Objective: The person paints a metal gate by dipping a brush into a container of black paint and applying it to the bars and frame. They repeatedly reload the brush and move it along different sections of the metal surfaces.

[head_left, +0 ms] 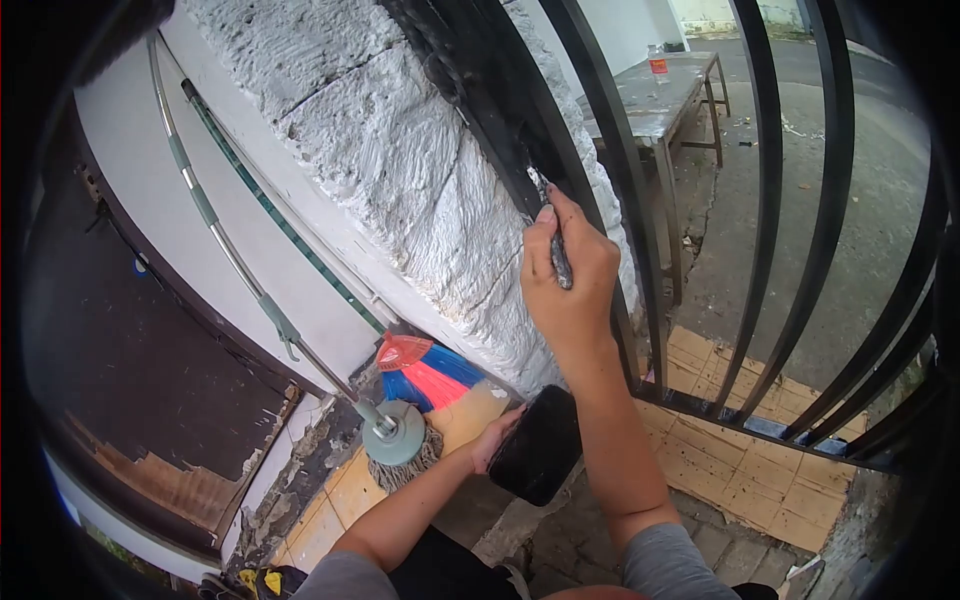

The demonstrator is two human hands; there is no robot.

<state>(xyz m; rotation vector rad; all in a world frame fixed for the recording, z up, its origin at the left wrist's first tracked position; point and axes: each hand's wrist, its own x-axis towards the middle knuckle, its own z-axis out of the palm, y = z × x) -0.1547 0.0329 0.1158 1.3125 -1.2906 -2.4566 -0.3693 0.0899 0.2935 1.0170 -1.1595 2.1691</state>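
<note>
My right hand (572,262) is closed round a thin paint-smeared brush (562,262). Its tip touches the black metal post (500,100) beside the rough white wall (410,170), where a small light patch shows. Lower down, my left hand (492,440) holds a black rectangular container (537,446) by its left side. What the container has inside cannot be made out.
Black gate bars (765,200) curve down on the right, over tan cardboard (750,470). A mop (395,432) and a colourful broom (430,370) stand at the lower left. Beyond the bars, a table (665,90) carries a bottle (657,65).
</note>
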